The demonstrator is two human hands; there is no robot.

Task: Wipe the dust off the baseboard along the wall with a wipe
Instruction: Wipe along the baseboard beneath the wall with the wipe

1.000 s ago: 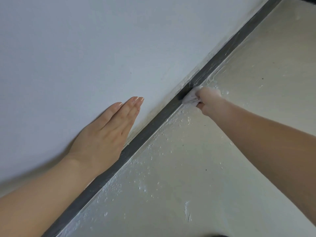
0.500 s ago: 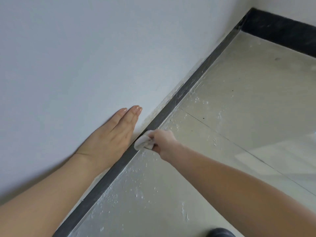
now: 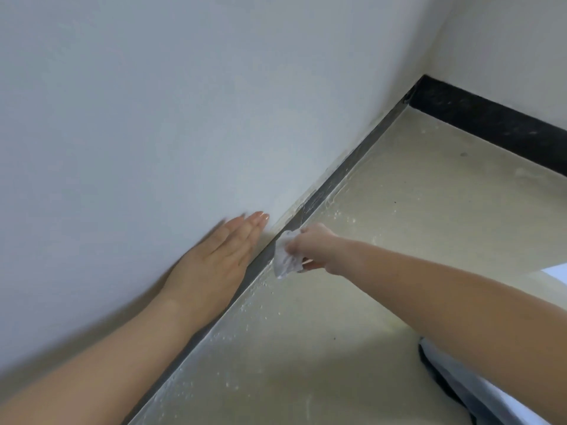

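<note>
A dark grey baseboard [image 3: 343,170] runs diagonally from the lower left up to the room corner along a white wall [image 3: 184,102]. My right hand [image 3: 316,248] is shut on a crumpled white wipe [image 3: 283,259], which it holds against the baseboard's lower edge. My left hand [image 3: 217,256] lies flat on the wall just above the baseboard, fingers together and pointing toward the corner. It holds nothing.
A second, black baseboard [image 3: 491,124] runs along the far wall from the corner to the right. The beige floor [image 3: 383,216] has white specks beside the grey baseboard. Dark and grey clothing [image 3: 454,384] shows at the lower right.
My right hand pulled the wipe back along the baseboard toward me, then stayed near my left fingertips. The view tilted up, bringing the room corner into sight.
</note>
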